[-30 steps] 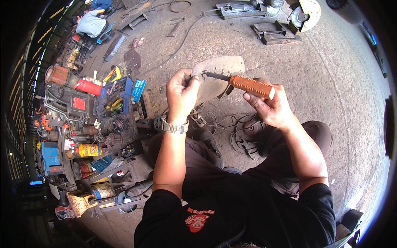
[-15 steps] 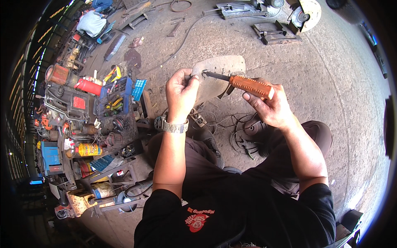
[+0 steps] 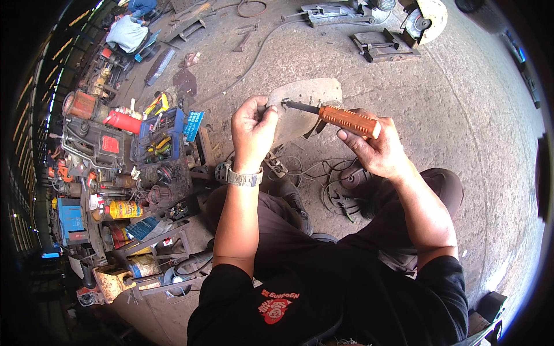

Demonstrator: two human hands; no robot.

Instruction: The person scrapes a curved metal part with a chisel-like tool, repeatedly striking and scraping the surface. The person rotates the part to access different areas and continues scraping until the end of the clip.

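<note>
My right hand [image 3: 378,150] grips an orange ribbed-handle screwdriver [image 3: 346,119], its dark shaft pointing left. My left hand [image 3: 253,130], with a metal wristwatch, is closed around a small part at the shaft's tip [image 3: 285,104]; the part itself is too small to make out. Both hands are held up in front of me, above a grey curved metal plate [image 3: 306,95] lying on the concrete floor. My knees and dark trousers are below the hands.
A tangle of wires and a round part [image 3: 340,184] lie by my feet. To the left stand a blue tool tray [image 3: 158,138], a red cylinder [image 3: 122,121], a yellow can [image 3: 122,209] and machine parts. A cut-off saw [image 3: 424,20] sits far ahead.
</note>
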